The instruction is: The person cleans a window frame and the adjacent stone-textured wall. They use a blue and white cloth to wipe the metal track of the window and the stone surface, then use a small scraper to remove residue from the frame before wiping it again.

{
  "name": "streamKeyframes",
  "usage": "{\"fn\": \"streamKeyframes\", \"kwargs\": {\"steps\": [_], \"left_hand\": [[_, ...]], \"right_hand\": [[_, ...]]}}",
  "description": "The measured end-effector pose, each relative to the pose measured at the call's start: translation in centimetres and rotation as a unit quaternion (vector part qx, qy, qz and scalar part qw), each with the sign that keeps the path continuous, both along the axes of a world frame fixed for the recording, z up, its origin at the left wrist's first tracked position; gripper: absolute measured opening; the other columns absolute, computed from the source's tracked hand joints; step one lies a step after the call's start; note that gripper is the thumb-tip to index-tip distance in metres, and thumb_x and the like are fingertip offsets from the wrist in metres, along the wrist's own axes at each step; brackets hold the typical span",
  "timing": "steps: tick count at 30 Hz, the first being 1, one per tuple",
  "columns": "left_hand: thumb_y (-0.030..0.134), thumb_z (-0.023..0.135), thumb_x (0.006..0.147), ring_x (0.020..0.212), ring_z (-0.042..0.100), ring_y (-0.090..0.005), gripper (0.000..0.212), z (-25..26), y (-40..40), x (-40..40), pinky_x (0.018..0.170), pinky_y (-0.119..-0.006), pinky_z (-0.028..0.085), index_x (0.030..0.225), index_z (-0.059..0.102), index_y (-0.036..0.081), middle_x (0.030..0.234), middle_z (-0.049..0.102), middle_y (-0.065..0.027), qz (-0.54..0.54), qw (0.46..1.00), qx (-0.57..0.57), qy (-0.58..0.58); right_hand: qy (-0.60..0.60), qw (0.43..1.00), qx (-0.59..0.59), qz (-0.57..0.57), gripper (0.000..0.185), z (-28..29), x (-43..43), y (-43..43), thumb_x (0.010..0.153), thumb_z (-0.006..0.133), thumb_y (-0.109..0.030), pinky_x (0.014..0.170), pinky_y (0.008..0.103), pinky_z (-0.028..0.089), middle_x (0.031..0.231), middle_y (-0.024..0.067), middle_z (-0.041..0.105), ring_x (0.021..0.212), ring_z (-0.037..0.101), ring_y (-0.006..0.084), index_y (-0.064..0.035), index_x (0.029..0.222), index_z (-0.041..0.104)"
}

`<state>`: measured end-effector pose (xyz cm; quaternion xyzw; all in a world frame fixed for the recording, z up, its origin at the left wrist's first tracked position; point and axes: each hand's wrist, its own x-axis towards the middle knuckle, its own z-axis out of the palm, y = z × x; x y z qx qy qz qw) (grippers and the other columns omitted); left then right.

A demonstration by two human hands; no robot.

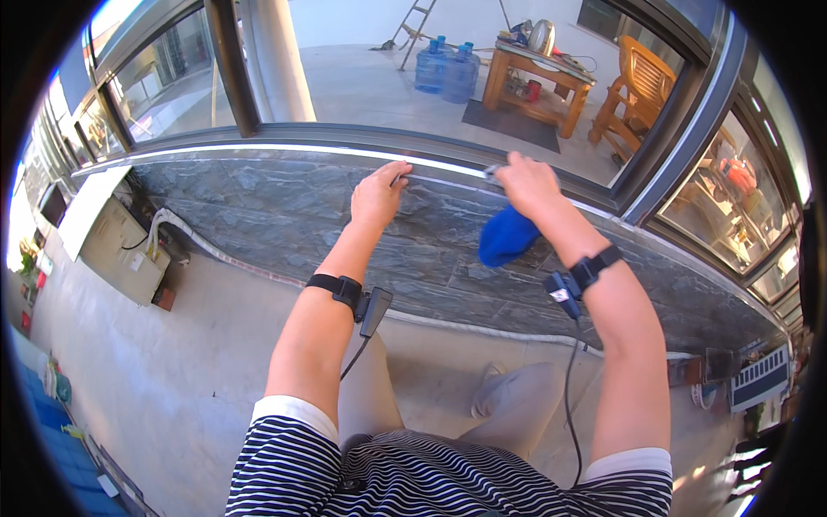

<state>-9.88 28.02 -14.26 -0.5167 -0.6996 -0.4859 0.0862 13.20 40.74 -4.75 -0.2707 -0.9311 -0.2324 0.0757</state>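
At the bright metal strip (310, 152) along the window sill, my left hand (376, 201) has its fingers bent together. A small dark patch shows between its thumb and forefinger; whether it is an object or shadow is unclear. Farther right, my right hand (531, 187) is curled at the same sill. A blurred grey item (494, 173) pokes out at its fingertips. Below this hand a blue cloth (507, 239) hangs against the dark stone-tiled wall (426, 226), its upper part hidden by the hand and wrist. Each forearm wears a black strap with a cabled device.
Behind the window glass are blue water bottles (446, 71), a wooden table (517, 81), a wooden chair (636, 97) and a ladder (417, 29). An outdoor air-conditioner unit (116, 249) stands left, its wrapped pipe (213, 252) running along the wall's foot. Dark window frames (232, 71) rise ahead.
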Motion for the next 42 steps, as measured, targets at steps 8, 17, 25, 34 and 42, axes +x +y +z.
{"fn": "streamKeyframes", "kwargs": {"steps": [8,17,25,34,42], "left_hand": [[0.022,0.072,0.081,0.103,0.063,-0.0279,0.030,0.0,0.7,0.0,0.086,-0.036,0.051,0.109,0.068,0.012,0.116,0.066,-0.0052,-0.028,0.999,0.001,0.044],[0.022,0.074,0.077,0.096,0.064,-0.0285,0.030,0.3,0.9,0.5,0.080,-0.037,0.051,0.104,0.069,0.011,0.108,0.066,-0.0028,0.004,1.000,-0.012,0.019],[0.026,0.072,0.079,0.094,0.065,-0.0280,0.027,0.6,0.1,0.1,0.078,-0.038,0.051,0.104,0.070,0.015,0.109,0.067,-0.0009,0.024,0.999,0.001,0.045],[0.025,0.073,0.080,0.097,0.065,-0.0256,0.029,-0.1,0.4,0.4,0.081,-0.035,0.051,0.106,0.069,0.014,0.110,0.068,-0.0021,0.027,0.998,0.030,0.050],[0.023,0.074,0.078,0.095,0.065,-0.0276,0.029,-0.3,0.9,0.1,0.079,-0.037,0.051,0.104,0.069,0.012,0.107,0.068,-0.0017,0.023,0.999,0.030,0.019]], "right_hand": [[-0.042,0.979,0.002,-0.202,0.018,-0.2,10.9,4.2,0.080,0.059,-0.011,0.077,0.0409,0.054,0.097,0.0125,0.060,0.092,0.065,0.0296,-0.0126,0.094,0.070],[0.177,0.976,0.011,0.127,0.017,-1.5,-3.6,-1.8,0.079,0.058,-0.013,0.070,0.0398,0.053,0.093,0.0096,0.057,0.085,0.062,0.0299,-0.0148,0.094,0.065],[0.074,0.996,0.002,0.046,0.018,-1.7,-4.4,-0.8,0.083,0.054,-0.016,0.073,0.0408,0.054,0.094,0.0102,0.060,0.093,0.063,0.0279,-0.0145,0.090,0.070],[0.056,0.986,-0.021,-0.157,0.020,-1.0,12.0,4.8,0.085,0.055,-0.017,0.078,0.0415,0.053,0.099,0.0100,0.063,0.095,0.066,0.0279,-0.0207,0.092,0.073],[0.032,0.957,-0.030,-0.286,0.020,0.4,16.2,5.2,0.079,0.060,-0.012,0.079,0.0446,0.053,0.100,0.0162,0.064,0.092,0.066,0.0333,-0.0131,0.096,0.071]]}}
